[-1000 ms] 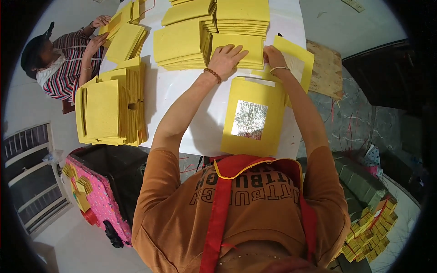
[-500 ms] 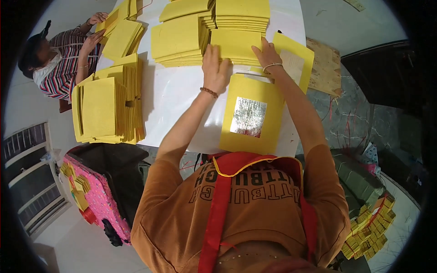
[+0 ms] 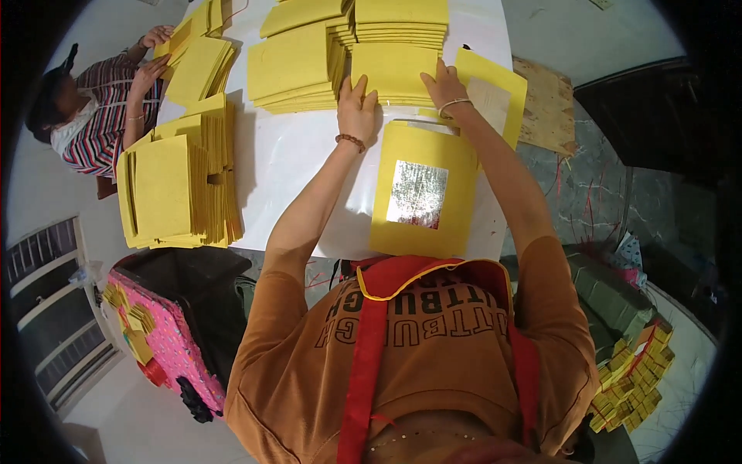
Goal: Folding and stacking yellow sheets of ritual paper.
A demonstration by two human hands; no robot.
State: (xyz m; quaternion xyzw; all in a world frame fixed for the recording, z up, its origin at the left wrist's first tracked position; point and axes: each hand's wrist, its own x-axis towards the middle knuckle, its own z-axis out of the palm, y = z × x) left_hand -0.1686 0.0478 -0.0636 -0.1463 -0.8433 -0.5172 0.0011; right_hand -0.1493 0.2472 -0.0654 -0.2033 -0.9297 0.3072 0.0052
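Two hands flank stack of folded yellow paper (image 3: pixel 394 71) on white tabletop (image 3: pixel 290 166). Left hand (image 3: pixel 357 116) at stack's near-left corner, fingers extended, slightly parted, no visible grip; right hand (image 3: pixel 448 89) at near-right corner, thumb and forefinger apart, pinch impossible to tell. Opposite placement apparently squares stack's edges. Foil-patched yellow sheet (image 3: pixel 421 195) lies flat on stack's near side, likely for easy reach. Neighboring folded pile (image 3: pixel 290 66) sits left of stack, presumably kept separate for tidiness.
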